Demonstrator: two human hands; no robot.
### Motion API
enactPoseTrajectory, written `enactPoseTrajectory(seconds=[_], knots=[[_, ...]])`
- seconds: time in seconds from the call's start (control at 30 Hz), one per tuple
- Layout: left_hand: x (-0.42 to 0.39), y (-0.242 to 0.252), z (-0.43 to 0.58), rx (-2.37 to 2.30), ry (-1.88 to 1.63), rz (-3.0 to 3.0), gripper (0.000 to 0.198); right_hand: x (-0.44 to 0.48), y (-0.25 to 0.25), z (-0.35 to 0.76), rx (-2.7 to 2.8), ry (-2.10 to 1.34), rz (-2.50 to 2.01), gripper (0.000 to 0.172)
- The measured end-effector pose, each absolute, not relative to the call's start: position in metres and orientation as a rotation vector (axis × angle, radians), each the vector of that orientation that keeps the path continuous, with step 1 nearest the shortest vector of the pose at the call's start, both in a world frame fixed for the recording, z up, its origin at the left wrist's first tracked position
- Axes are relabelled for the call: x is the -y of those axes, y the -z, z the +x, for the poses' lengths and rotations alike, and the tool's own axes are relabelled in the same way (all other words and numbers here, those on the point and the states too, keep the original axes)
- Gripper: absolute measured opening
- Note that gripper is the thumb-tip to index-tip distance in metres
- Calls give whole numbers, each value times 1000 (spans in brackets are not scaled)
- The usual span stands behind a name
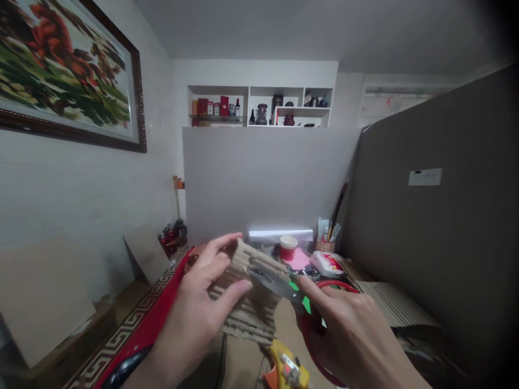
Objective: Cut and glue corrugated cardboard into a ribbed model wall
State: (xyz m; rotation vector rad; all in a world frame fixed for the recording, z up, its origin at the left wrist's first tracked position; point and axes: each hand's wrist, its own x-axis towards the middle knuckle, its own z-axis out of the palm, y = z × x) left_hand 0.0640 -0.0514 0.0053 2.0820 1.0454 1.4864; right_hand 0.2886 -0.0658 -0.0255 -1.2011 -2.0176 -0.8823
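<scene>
My left hand (203, 294) grips a piece of corrugated cardboard (245, 308), thumb on its near face and fingers behind its left edge. The upper part of the cardboard is curled or folded over. My right hand (346, 319) holds a pair of scissors (279, 284) with red handles. Their blades point left and lie along the cardboard, just below its curled strip. Whether the blades are fully closed is hard to make out. Below the cardboard lies a yellow and orange tool (288, 367), its kind unclear, near a tan cardboard piece (286, 319).
A red and white cup (287, 248), pink paper (300, 259) and a white package (327, 263) stand behind my hands. A holder with pens (325, 245) is at the back right. Corrugated cardboard (391, 302) lies at right. Grey panels (271, 183) enclose the back and right.
</scene>
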Motion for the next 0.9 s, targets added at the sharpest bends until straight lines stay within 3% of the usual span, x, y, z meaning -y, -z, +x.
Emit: enactPoseTrajectory(seconds=[0.3, 0.63, 0.9], knots=[[55, -9, 66, -955, -1308, 2062, 24, 68, 27, 288, 2047, 914, -1194, 21], [50, -7, 67, -863, -1271, 2008, 19, 63, 30, 279, 2195, 568, -1275, 29], [46, -8, 65, -866, -1216, 2079, 21, 53, 39, 274, 1940, 923, -1196, 40]])
